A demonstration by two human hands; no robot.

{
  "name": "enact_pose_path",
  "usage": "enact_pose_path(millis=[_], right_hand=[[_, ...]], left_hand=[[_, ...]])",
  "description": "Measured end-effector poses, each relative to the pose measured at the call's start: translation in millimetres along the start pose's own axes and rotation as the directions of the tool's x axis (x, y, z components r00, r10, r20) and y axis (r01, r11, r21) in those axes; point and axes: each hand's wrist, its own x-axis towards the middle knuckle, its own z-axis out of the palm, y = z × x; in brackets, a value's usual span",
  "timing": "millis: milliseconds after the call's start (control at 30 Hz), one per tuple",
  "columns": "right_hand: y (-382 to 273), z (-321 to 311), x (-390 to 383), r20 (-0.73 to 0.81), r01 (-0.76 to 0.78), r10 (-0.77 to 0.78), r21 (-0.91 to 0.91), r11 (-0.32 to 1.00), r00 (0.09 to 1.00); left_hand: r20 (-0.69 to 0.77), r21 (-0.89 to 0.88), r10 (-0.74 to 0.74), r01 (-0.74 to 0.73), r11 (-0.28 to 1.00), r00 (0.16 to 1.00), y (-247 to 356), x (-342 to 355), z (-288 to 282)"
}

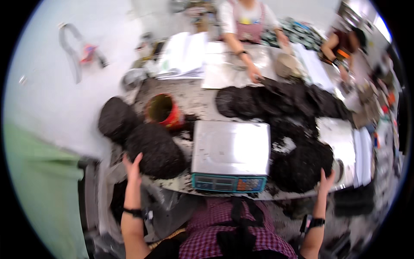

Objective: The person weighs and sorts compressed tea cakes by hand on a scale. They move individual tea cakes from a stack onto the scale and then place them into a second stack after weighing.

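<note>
My left hand (pixel 133 167) has its thumb and fingers spread at the near left edge of a big rounded black lump (pixel 156 151). Whether it presses on the lump is hard to tell. At the right, my right hand (pixel 326 181) is open beside a loose, crumbly black heap (pixel 302 166), fingertips at its edge. Between the hands stands a weighing scale (pixel 230 149) with a flat metal pan and a teal front panel; only a few dark crumbs lie on the pan. What the black material is cannot be made out.
Behind the left lump sit another black lump (pixel 115 118) and a red tin (pixel 174 118). A row of dark, flat overlapping pieces (pixel 280 99) spans the table's far side, where a co-worker's hand (pixel 253 72) reaches. Stacked white sheets (pixel 181 56) lie at far left; another person (pixel 345 47) works at far right.
</note>
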Motion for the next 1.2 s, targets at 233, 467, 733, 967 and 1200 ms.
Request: enact_pose_path(millis=[233, 467, 733, 967, 1200], right_hand=[[-100.2, 7.4, 9.8, 0.244, -0.33, 0.222, 0.687, 0.648, 0.944], [-115.9, 31.6, 9.2, 0.523, -0.593, 0.283, 0.738, 0.321, 0.804], [-139.8, 55.0, 10.1, 0.522, -0.554, 0.186, 0.767, 0.323, 0.832], [-260.6, 115.2, -78.5, 0.248, 0.869, -0.858, 0.098, 0.485, 0.451], [-253.8, 156.1, -129.1, 0.356, 0.394, -0.677, 0.605, 0.692, 0.644]], left_hand=[[-0.101, 0.071, -0.068, 0.075, 0.995, 0.993, -13.6, -31.6, 21.8], [-0.142, 0.599, 0.449, -0.284, 0.748, 0.882, 24.6, -63.0, 40.8], [0.877, 0.123, 0.37, -0.888, 0.443, 0.306, 68.2, -193.0, 194.5], [0.915, -0.271, 0.021, 0.575, 0.772, 0.403, 72.3, -201.8, 246.6], [0.646, -0.397, -0.016, 0.353, 0.847, 0.763, 81.9, -162.3, 221.7]])
